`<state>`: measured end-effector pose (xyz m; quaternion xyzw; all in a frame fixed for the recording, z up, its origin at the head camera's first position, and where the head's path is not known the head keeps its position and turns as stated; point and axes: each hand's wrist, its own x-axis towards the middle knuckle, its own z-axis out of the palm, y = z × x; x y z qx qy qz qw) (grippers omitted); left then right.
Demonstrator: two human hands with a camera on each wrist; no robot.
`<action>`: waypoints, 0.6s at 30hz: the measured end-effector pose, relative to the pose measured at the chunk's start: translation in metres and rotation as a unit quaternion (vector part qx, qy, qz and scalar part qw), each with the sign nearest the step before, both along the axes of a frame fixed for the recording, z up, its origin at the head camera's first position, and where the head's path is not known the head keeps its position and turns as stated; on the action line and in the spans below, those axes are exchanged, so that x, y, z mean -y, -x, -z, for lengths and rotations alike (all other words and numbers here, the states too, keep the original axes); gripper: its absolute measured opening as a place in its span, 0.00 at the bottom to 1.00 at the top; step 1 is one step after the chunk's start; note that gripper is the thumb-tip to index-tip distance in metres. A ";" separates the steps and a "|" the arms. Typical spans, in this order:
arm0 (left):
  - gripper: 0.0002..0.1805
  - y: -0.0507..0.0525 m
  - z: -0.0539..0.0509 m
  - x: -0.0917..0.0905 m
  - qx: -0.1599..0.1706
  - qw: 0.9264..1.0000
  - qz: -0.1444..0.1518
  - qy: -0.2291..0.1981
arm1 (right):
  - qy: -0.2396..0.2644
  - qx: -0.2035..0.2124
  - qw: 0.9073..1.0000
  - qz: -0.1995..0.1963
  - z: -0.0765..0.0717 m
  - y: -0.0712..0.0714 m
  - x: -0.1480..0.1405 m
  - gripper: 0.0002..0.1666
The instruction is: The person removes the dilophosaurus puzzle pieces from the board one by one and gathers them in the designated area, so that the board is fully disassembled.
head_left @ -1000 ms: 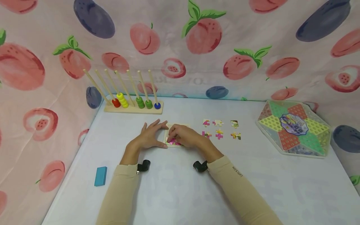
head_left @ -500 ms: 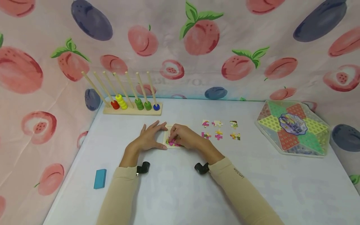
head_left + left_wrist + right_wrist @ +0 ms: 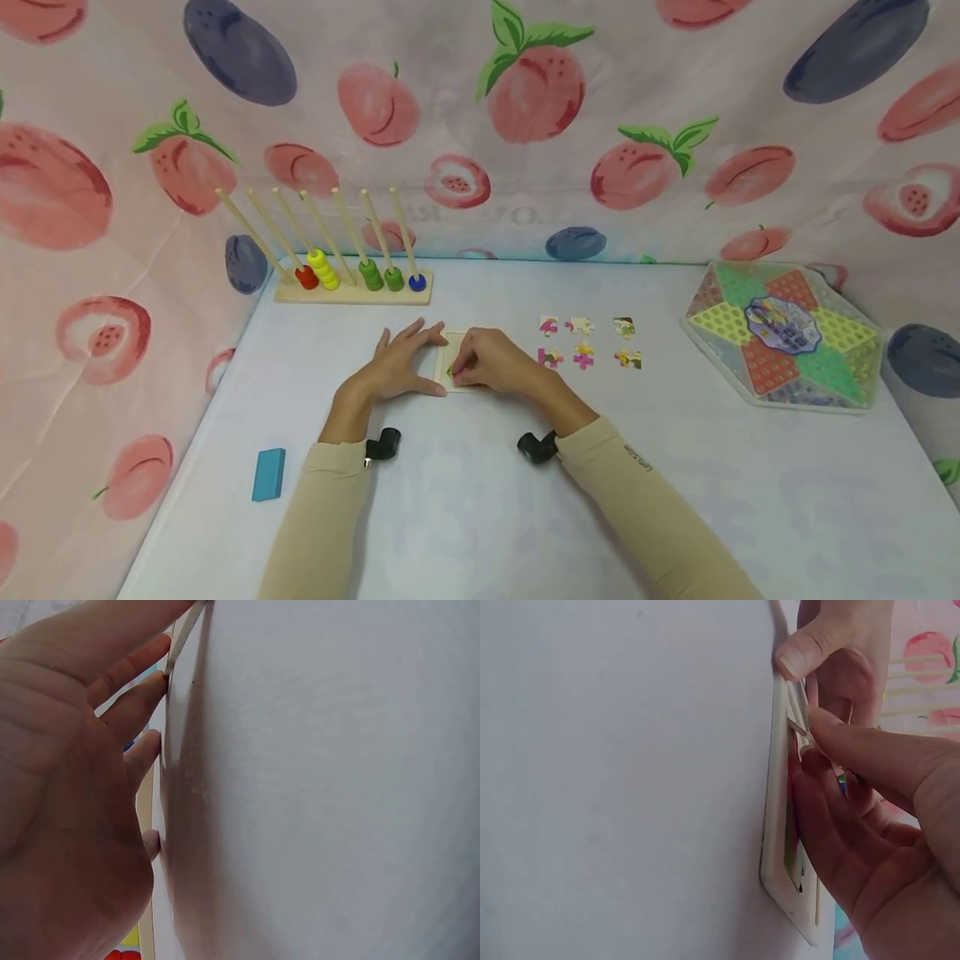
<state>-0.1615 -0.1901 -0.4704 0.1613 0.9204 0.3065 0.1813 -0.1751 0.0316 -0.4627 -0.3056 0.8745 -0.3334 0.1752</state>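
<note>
White bench point(image 3: 457, 517): left hand point(image 3: 393, 369), fingers spread, touches the frame point(image 3: 452, 348) beside it; right hand point(image 3: 498, 364) above pinches a puzzle piece point(image 3: 797, 727), best, I judge, aligned flat before pressing.

Open tabletop point(image 3: 795, 500) stretches between the right sleeve point(image 3: 641, 500) and the right edge, while a peg abacus point(image 3: 350, 296) blocks the far left corner, a Chinese checkers set point(image 3: 783, 337) the far right, and six jigsaw pieces point(image 3: 583, 357) the space beside the right hand point(image 3: 491, 360).

The right sleeve point(image 3: 651, 500) reads "Let's Slim"; the backdrop lettering point(image 3: 525, 216) is illegible.
</note>
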 end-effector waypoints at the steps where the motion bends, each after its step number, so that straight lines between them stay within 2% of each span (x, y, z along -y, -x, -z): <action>1: 0.44 0.000 0.000 0.000 0.000 1.000 0.001 -0.001 | 0.005 0.002 1.000 0.004 0.000 0.000 0.000 0.05; 5: 0.44 0.001 0.000 0.000 0.001 1.000 0.003 0.000 | 0.038 0.019 0.999 0.021 -0.001 0.000 -0.003 0.03; 9: 0.44 0.001 0.002 0.000 0.003 1.000 0.001 0.001 | 0.078 0.041 0.996 0.035 -0.009 -0.001 -0.016 0.04; 18: 0.44 0.000 0.002 -0.002 0.006 1.000 -0.007 0.007 | 0.091 0.085 0.992 0.027 -0.032 -0.017 -0.070 0.09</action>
